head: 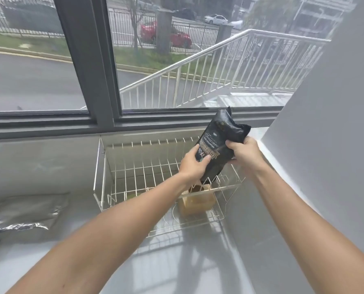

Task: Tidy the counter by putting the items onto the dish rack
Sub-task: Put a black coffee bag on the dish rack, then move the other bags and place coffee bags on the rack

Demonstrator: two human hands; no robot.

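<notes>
The dish rack [104,183], a white wire basket, sits on the grey counter [198,262] under the window, tucked toward the corner wall. From the head view, both hands are clasped on a black coffee bag [218,145] held tilted over the rack's right end. The left hand [192,164] grips the lower front of the bag, thumb across the label; the right hand [244,150] pinches the upper right edge, near the folded top. The bag's bottom corner is down among the wire prongs at the rack's front right, and I cannot tell whether it already rests on them. Just below and in front of it stands a small brown box [198,201] with a dark round opening, inside the rack's lower front section. The rest of the basket looks bare. On the counter well to the left lies a silver foil pouch [26,211], not yet moved.

To seat the bag well, I would say it wants lowering slowly and being stood between the prongs, or laid back into the open part of the basket, clear of the brown box so that it does not tip it. Letting go with one hand at a time seems wise, since a soft bag may slump.
</notes>
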